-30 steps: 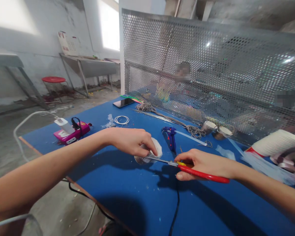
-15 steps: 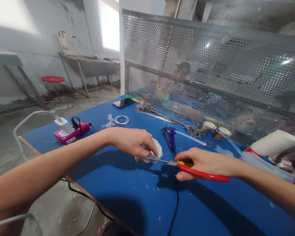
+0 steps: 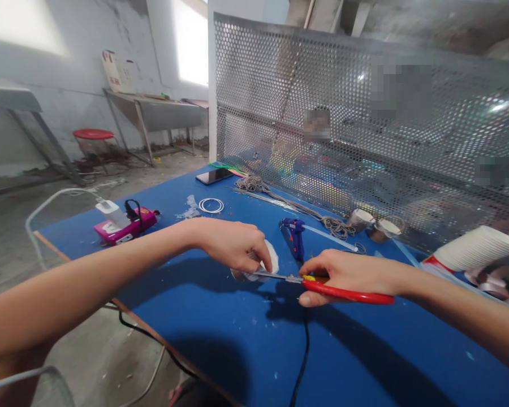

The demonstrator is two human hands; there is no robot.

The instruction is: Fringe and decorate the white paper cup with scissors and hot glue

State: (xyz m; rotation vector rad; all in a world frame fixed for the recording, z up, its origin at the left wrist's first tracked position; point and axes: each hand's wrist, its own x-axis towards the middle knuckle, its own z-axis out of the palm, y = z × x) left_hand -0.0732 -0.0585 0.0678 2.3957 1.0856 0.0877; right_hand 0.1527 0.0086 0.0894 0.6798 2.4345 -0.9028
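Note:
My left hand [image 3: 237, 246] is closed on a small white paper cup [image 3: 271, 254], with thumb and index finger at its rim. Much of the cup is hidden behind the fingers. My right hand [image 3: 335, 277] holds scissors [image 3: 352, 294] with red and yellow handles. Their blades point left and meet the cup beside my left fingertips. Whether the blades are fully closed cannot be made out. Just beyond the scissors, a blue hot glue gun [image 3: 296, 237] with a clear glue stick rests on the blue table [image 3: 220, 339].
A pink power strip [image 3: 125, 226] with a white charger lies at left. Farther back are a white cable ring [image 3: 211, 206], a phone [image 3: 214, 176], grey cord [image 3: 252, 183] and two small cups [image 3: 360, 219]. Stacked paper cups [image 3: 479, 249] lie at right. A perforated metal screen [image 3: 271, 85] borders the table.
My right hand and the scissors have shifted slightly left and up, toward the cup. My left hand keeps its hold almost unmoved. The camera view has shifted a little.

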